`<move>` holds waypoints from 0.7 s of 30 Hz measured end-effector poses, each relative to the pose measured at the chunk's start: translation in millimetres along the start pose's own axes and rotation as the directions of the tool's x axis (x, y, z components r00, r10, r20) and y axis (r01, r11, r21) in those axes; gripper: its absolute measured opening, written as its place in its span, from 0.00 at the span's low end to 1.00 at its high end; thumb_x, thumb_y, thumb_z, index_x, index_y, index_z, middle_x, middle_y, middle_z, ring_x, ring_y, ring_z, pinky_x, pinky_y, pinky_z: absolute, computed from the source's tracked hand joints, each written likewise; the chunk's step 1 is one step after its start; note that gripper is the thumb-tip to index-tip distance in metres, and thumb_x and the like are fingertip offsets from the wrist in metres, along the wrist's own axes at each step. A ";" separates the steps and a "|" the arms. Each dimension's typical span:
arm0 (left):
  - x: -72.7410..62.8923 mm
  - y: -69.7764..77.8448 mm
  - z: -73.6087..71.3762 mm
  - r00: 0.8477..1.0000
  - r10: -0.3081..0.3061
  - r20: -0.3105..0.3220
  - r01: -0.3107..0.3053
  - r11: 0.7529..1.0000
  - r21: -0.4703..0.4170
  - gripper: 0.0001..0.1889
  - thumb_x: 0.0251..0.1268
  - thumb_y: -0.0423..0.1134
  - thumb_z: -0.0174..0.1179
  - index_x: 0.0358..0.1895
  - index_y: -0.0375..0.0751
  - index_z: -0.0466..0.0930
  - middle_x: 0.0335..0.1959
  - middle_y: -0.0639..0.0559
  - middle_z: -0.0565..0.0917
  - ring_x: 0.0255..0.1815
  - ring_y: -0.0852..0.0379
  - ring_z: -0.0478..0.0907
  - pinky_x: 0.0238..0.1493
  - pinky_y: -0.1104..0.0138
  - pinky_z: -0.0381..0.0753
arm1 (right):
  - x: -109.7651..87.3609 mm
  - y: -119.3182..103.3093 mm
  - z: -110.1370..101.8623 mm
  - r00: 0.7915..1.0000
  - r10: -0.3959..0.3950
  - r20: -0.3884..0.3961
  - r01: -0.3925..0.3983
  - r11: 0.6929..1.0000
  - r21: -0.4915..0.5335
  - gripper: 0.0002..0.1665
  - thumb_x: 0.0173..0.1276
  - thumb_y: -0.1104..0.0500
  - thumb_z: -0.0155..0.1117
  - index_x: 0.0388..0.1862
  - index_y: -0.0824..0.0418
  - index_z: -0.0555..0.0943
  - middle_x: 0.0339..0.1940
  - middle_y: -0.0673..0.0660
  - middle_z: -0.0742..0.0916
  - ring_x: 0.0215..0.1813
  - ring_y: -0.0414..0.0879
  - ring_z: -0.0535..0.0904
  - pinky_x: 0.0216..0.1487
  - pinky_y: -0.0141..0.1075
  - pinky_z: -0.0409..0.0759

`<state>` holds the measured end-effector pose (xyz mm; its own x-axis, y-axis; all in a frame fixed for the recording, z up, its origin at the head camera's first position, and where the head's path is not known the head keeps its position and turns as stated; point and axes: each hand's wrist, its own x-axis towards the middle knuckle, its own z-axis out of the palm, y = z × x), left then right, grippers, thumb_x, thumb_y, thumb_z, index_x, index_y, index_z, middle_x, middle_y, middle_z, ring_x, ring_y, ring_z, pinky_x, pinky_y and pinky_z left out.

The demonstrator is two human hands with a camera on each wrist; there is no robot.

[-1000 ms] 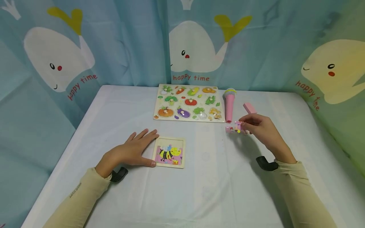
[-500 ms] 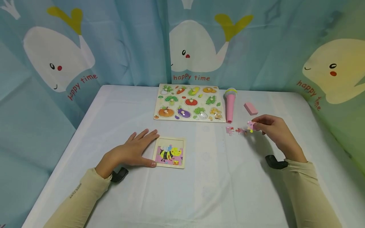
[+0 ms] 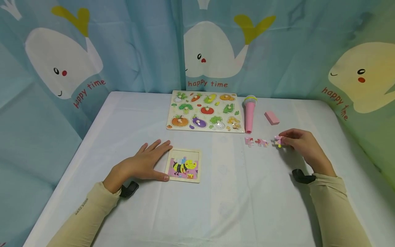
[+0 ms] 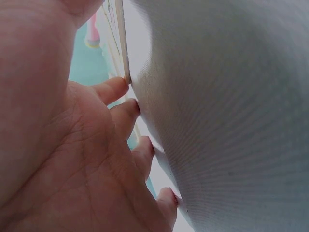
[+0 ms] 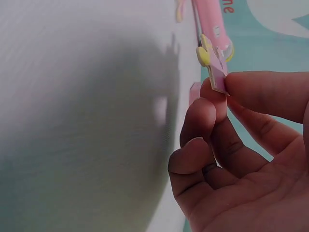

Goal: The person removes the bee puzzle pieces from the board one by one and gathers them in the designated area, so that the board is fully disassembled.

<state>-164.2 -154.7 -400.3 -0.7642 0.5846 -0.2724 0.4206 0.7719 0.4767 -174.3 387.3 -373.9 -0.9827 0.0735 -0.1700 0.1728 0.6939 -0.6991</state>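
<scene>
A pink and yellow jigsaw piece (image 3: pixel 278 141) is pinched between the thumb and fingers of my right hand (image 3: pixel 303 147); the right wrist view shows the piece (image 5: pixel 216 67) held just off the cloth. Two more pink puzzle pieces, one (image 3: pixel 249 141) and another (image 3: pixel 262 142), lie to its left on the table. My left hand (image 3: pixel 139 164) rests spread on the table, its thumb and a fingertip touching the left edge of a square wooden puzzle frame (image 3: pixel 199 171). Inside the frame's lower part is a bee picture (image 3: pixel 184 167); bare board shows along its top.
A vegetable peg puzzle board (image 3: pixel 205 111) lies at the back of the white-covered table (image 3: pixel 216 212). Right of it are a pink toy microphone (image 3: pixel 249 115) and a pink block (image 3: pixel 272 117). Curtains printed with whales (image 3: pixel 213 51) hang behind and at both sides.
My right hand has moved right with the pinched piece, away from the microphone. The two loose pieces and the pink block now show fully. My left hand has stayed put.
</scene>
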 end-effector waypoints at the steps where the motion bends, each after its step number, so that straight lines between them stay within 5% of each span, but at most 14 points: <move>1: -0.1 0.0 0.0 1.000 -0.001 0.000 0.001 1.000 0.000 0.58 0.61 0.62 0.77 0.87 0.43 0.53 0.89 0.44 0.51 0.88 0.38 0.40 0.82 0.35 0.35 | 0.7 1.2 0.0 1.000 0.009 0.007 -0.009 1.000 -0.001 0.23 0.84 0.53 0.59 0.66 0.69 0.80 0.44 0.47 0.87 0.42 0.44 0.78 0.40 0.33 0.77; 21: -0.2 -0.1 0.3 1.000 0.012 -0.006 -0.012 1.000 0.003 0.58 0.61 0.62 0.77 0.87 0.43 0.54 0.88 0.43 0.51 0.88 0.37 0.40 0.82 0.34 0.35 | 5.5 3.3 7.9 0.998 0.061 0.030 -0.059 0.995 -0.075 0.24 0.83 0.49 0.62 0.64 0.67 0.82 0.54 0.64 0.84 0.49 0.56 0.73 0.41 0.38 0.75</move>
<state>-163.9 -154.8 -400.5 -0.7624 0.5919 -0.2615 0.4308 0.7659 0.4773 -178.6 384.4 -382.7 -0.9678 0.0946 -0.2331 0.2250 0.7398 -0.6340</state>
